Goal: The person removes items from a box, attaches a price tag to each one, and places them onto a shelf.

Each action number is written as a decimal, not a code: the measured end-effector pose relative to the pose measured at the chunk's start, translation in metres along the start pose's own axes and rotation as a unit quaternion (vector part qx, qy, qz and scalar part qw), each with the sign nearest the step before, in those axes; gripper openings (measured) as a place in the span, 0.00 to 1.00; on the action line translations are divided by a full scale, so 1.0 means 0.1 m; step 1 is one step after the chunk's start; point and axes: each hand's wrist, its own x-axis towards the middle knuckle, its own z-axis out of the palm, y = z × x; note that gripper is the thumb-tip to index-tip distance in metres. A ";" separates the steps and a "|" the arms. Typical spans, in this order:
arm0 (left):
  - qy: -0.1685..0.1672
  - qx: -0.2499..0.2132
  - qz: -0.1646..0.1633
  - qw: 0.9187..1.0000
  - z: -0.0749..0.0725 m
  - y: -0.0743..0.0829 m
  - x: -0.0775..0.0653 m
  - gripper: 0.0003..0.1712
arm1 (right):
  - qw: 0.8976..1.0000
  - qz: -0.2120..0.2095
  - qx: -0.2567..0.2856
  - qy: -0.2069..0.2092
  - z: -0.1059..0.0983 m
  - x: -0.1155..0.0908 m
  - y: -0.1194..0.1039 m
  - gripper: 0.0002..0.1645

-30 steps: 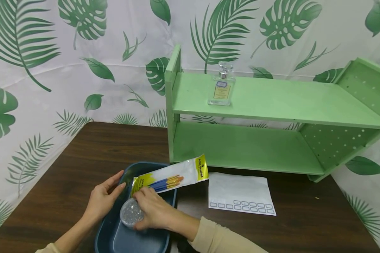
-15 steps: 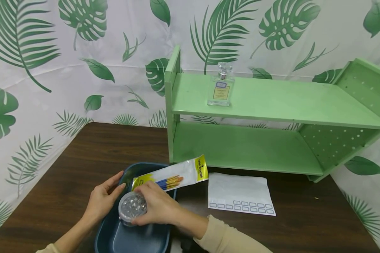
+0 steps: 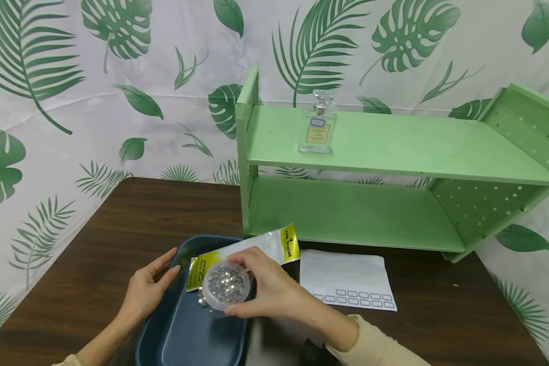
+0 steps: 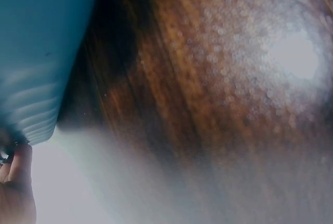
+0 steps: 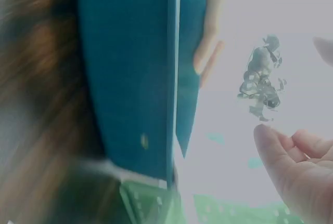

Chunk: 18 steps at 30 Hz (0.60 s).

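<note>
My right hand holds a round clear plastic jar between thumb and fingers, over the blue bin. Silvery bits fill the jar. In the right wrist view the jar's walls are washed out; its silvery bits show beside my fingertips. My left hand lies at the bin's left rim, index finger and thumb extended, thumb tip over the inner side. Only part of that hand appears at the lower left of the left wrist view. A packet of artist brushes slants across the bin's far right rim, partly hidden behind jar and hand.
Behind the bin stands a green two-tier shelf with a glass perfume bottle on its upper board. A white sheet printed with small boxes lies right of the bin on the dark wooden table.
My right hand has raised the jar from low in the bin and carried it right, where it now covers part of the brush packet. My left hand has stayed at the rim.
</note>
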 end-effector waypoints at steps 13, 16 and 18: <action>-0.010 0.014 0.002 1.000 0.00 0.00 0.00 0.28 | 0.994 0.008 -0.062 0.092 -0.50 -0.94 0.43 0.42; -0.007 0.019 0.002 1.000 0.00 0.00 0.00 0.28 | 0.990 0.009 -0.096 0.099 -0.53 -1.14 0.57 0.41; -0.008 0.021 0.002 1.000 0.00 0.00 0.01 0.28 | 0.988 0.008 -0.121 0.098 -0.53 -1.25 0.65 0.41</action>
